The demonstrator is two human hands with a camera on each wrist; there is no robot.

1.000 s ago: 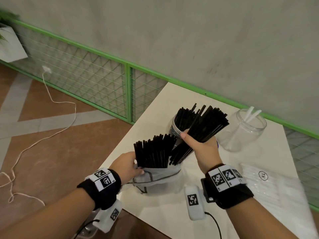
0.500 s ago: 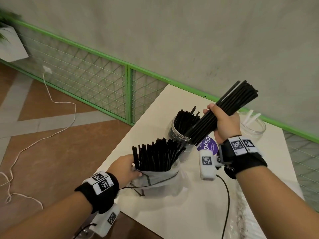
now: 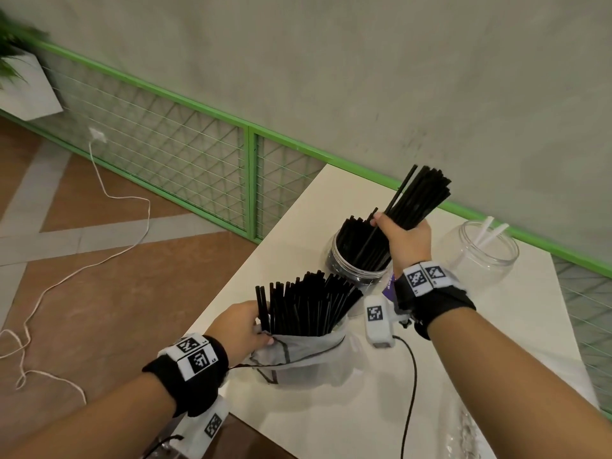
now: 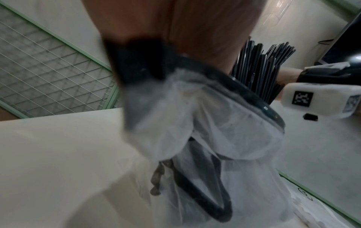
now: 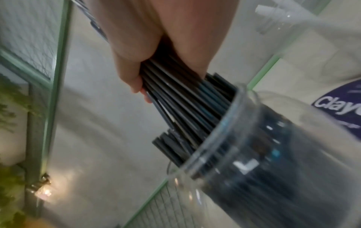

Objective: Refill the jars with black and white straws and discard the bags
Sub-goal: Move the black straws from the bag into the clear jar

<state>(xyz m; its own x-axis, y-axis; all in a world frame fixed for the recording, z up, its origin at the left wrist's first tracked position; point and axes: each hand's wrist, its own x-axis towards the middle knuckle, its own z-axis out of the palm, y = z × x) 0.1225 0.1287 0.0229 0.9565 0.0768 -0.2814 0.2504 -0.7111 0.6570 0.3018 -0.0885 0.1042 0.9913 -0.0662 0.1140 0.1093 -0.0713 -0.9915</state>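
My right hand grips a bundle of black straws, and their lower ends stand inside the clear jar that holds more black straws. The right wrist view shows the same bundle entering the jar's rim. My left hand holds the top of a crumpled clear bag from which several black straws stick up; the bag fills the left wrist view. A second clear jar with two white straws stands at the right.
The white table has its left edge by my left wrist, with tiled floor and a white cable below. A green mesh railing and a wall run behind. A clear packet lies at the lower right.
My right hand lifted a bundle of black straws out of the bag, carried it over the black-straw jar and lowered its ends into it. The left hand stayed on the bag.
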